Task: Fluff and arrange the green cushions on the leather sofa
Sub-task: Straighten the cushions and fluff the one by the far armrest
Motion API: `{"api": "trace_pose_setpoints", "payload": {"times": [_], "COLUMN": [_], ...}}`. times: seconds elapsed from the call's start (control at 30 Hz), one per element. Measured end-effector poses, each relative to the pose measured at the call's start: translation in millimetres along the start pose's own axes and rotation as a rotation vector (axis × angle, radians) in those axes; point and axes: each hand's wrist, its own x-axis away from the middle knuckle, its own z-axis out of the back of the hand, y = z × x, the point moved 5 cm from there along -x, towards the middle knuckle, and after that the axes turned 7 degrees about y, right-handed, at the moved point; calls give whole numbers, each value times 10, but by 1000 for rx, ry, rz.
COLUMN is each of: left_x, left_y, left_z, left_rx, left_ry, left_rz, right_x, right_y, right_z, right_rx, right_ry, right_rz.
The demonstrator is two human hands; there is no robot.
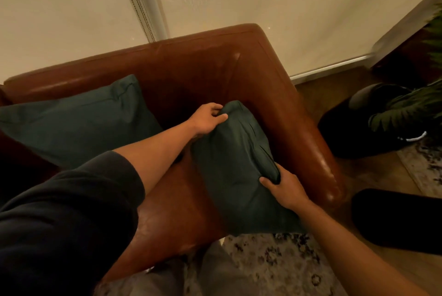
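likely soft and light, the green cushion (236, 166) squashes easily; left hand (207, 118) and right hand (284, 188) both grip its opposite ends.

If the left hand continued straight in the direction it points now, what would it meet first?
The left hand grips the cushion's far corner; past that, probably the sofa's leather armrest, though depth is unclear.

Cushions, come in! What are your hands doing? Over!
Left hand grips top corner of near cushion. Right hand grips its edge. Cushion propped by sofa armrest. Other cushion leans on sofa back, nothing blocking.
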Motion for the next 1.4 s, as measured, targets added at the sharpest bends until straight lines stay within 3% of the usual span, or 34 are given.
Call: {"api": "trace_pose_setpoints", "payload": {"times": [0.17, 0.33, 0.47, 0.77, 0.93, 1.13, 1.4], "left_x": [-3, -51, -120, -6, 62, 216, 318], "left_y": [-185, -336, -353, -369, -553, -505, -474], "left_z": [-160, -285, -240, -375, -423, -432, -346], "left_rx": [-95, 49, 102, 126, 105, 324, 333], "left_ry": [18, 89, 208, 0, -8, -3, -44], "left_rz": [-27, 38, 37, -18, -15, 127, 114], "right_x": [-251, -474, -477, -528, -583, -568, -460], "right_y": [-293, -455, -492, -286, -284, -365, -314], "right_z": [46, -210, -185, -197, -171, -255, -171], "right_rx": [9, 283, 271, 257, 246, 361, 86], "right_ry": [29, 4, 39, -32, -98, -151, -103], "right_rz": [124, 212, 295, 234, 203, 222, 317]}}
